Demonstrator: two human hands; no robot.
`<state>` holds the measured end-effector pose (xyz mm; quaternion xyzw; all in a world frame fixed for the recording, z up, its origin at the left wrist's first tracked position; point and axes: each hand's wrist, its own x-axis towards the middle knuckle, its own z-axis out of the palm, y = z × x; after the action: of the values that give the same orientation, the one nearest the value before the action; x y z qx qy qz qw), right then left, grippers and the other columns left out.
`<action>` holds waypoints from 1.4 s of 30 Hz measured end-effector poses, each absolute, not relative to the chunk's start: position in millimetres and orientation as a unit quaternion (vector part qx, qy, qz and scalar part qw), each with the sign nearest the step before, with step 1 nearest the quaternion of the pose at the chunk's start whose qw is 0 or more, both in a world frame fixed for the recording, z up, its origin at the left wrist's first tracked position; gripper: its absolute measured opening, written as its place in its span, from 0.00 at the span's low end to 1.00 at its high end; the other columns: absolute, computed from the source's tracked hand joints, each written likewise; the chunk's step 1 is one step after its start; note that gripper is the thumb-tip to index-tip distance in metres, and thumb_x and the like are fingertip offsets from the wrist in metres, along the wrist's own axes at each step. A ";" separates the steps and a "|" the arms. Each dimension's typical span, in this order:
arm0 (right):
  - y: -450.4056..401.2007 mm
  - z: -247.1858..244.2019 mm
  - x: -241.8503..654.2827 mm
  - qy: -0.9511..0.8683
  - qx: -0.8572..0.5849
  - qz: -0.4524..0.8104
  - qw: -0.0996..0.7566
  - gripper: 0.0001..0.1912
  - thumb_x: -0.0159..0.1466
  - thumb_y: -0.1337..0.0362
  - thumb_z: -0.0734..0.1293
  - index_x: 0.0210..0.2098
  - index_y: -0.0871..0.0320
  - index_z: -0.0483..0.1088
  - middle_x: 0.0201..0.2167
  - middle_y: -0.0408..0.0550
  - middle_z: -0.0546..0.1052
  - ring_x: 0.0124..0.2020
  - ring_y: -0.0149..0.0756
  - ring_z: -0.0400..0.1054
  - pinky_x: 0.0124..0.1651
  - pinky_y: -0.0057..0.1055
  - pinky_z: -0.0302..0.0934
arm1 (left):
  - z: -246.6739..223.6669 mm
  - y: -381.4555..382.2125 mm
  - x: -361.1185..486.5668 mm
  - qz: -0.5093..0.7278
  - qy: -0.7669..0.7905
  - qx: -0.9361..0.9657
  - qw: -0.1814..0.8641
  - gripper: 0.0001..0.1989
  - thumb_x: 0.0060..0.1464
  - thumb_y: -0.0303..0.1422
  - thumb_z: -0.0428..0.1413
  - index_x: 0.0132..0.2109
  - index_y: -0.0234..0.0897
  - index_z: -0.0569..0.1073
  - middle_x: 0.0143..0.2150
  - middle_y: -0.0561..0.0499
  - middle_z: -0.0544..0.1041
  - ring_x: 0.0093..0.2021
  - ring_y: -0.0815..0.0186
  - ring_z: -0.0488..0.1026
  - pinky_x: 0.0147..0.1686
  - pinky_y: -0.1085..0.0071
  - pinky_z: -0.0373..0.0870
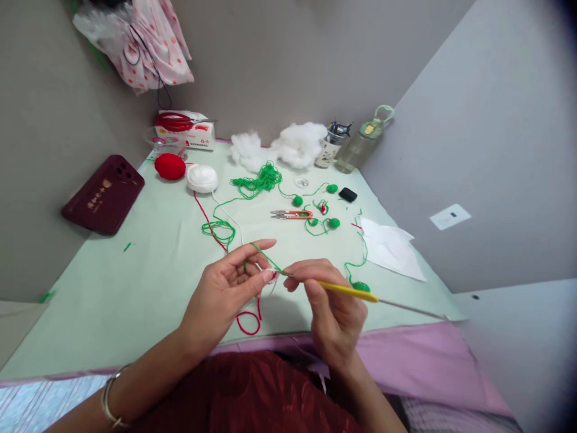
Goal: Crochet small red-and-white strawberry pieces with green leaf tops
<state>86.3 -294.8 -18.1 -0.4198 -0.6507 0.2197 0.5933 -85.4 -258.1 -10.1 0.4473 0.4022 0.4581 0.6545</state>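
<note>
Right hand (336, 316) with hook (347, 290), left hand (220, 291) with yarn (267, 257)

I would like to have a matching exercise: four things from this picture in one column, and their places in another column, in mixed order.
1. Crochet hook
2. Phone
3. Water bottle
4. Red yarn ball

A. Beside the white yarn ball
B. In the right hand
C. Beside the pen cup
D. Leaning at the left wall

Right pairs: 1-B, 2-D, 3-C, 4-A
</note>
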 end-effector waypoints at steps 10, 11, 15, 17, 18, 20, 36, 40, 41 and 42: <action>-297.3 -36.2 80.2 -0.738 -0.403 0.026 0.540 0.17 0.71 0.72 0.65 0.56 0.50 0.75 0.45 0.53 0.83 0.42 0.41 0.80 0.40 0.37 0.75 | -11.3 -263.3 -78.9 0.477 0.422 0.462 0.617 0.19 0.55 0.33 0.70 0.55 0.44 0.82 0.35 0.56 0.77 0.32 0.72 0.71 0.36 0.77 0.72; -295.9 -37.4 79.0 -0.733 -0.401 0.019 0.548 0.18 0.70 0.72 0.66 0.56 0.50 0.75 0.44 0.53 0.83 0.41 0.40 0.79 0.39 0.37 0.75 | -12.2 -264.0 -77.9 0.474 0.418 0.457 0.626 0.20 0.55 0.33 0.70 0.55 0.44 0.82 0.35 0.56 0.77 0.32 0.72 0.71 0.35 0.77 0.71; -289.8 -35.1 79.1 -0.678 -0.403 0.098 0.607 0.15 0.71 0.73 0.66 0.49 0.50 0.79 0.39 0.48 0.82 0.40 0.37 0.77 0.41 0.34 0.73 | -13.2 -265.6 -77.8 0.452 0.390 0.427 0.679 0.23 0.55 0.35 0.70 0.58 0.45 0.80 0.32 0.58 0.75 0.30 0.74 0.69 0.30 0.79 0.69; -286.2 -32.9 82.5 -0.636 -0.400 0.196 0.630 0.12 0.71 0.71 0.67 0.45 0.50 0.80 0.37 0.46 0.81 0.40 0.37 0.76 0.42 0.35 0.72 | -12.7 -264.8 -80.8 0.443 0.384 0.429 0.687 0.23 0.55 0.36 0.71 0.58 0.45 0.79 0.31 0.59 0.73 0.29 0.74 0.67 0.29 0.80 0.68; -284.2 -32.4 84.5 -0.611 -0.393 0.244 0.642 0.10 0.72 0.69 0.67 0.43 0.50 0.81 0.36 0.46 0.81 0.39 0.36 0.75 0.42 0.35 0.71 | -12.5 -263.8 -82.8 0.443 0.384 0.436 0.682 0.22 0.56 0.37 0.70 0.57 0.46 0.80 0.32 0.59 0.73 0.28 0.75 0.67 0.29 0.79 0.68; -280.2 -33.0 88.0 -0.563 -0.372 0.324 0.662 0.09 0.72 0.66 0.68 0.40 0.50 0.81 0.35 0.45 0.80 0.38 0.36 0.73 0.41 0.34 0.68 | -12.2 -261.2 -87.0 0.452 0.382 0.458 0.663 0.19 0.61 0.40 0.66 0.58 0.46 0.80 0.37 0.57 0.74 0.27 0.76 0.67 0.30 0.78 0.69; -275.4 -34.1 100.8 -0.575 -0.346 0.387 0.632 0.08 0.72 0.63 0.69 0.40 0.49 0.82 0.37 0.45 0.81 0.40 0.36 0.72 0.41 0.34 0.65 | -7.0 -250.3 -89.9 0.390 0.315 0.488 0.714 0.17 0.62 0.35 0.65 0.58 0.44 0.80 0.36 0.55 0.78 0.35 0.70 0.77 0.41 0.72 0.73; -279.3 -26.2 103.2 -0.618 -0.364 0.357 0.599 0.08 0.72 0.63 0.68 0.42 0.49 0.82 0.37 0.45 0.82 0.41 0.36 0.74 0.46 0.35 0.67 | -9.0 -249.1 -90.9 0.404 0.333 0.472 0.709 0.18 0.60 0.32 0.66 0.56 0.45 0.81 0.36 0.56 0.78 0.35 0.71 0.78 0.40 0.74 0.73; -280.0 -24.3 103.6 -0.625 -0.366 0.354 0.592 0.08 0.72 0.63 0.68 0.42 0.49 0.82 0.37 0.45 0.82 0.42 0.36 0.74 0.46 0.35 0.68 | -8.5 -249.0 -91.6 0.401 0.332 0.476 0.709 0.18 0.60 0.32 0.66 0.56 0.46 0.81 0.37 0.55 0.78 0.36 0.70 0.78 0.40 0.75 0.74; -280.6 -22.4 104.0 -0.630 -0.367 0.352 0.587 0.08 0.72 0.64 0.68 0.42 0.49 0.82 0.37 0.44 0.82 0.42 0.36 0.75 0.46 0.35 0.68 | -7.7 -248.8 -92.5 0.397 0.328 0.483 0.708 0.17 0.61 0.32 0.66 0.57 0.47 0.81 0.38 0.55 0.78 0.37 0.70 0.78 0.41 0.75 0.74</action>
<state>104.0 -280.6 -22.4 -0.3671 -0.6304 0.3517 0.5867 -92.5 -248.8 -7.7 0.4832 0.3280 0.3966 0.7083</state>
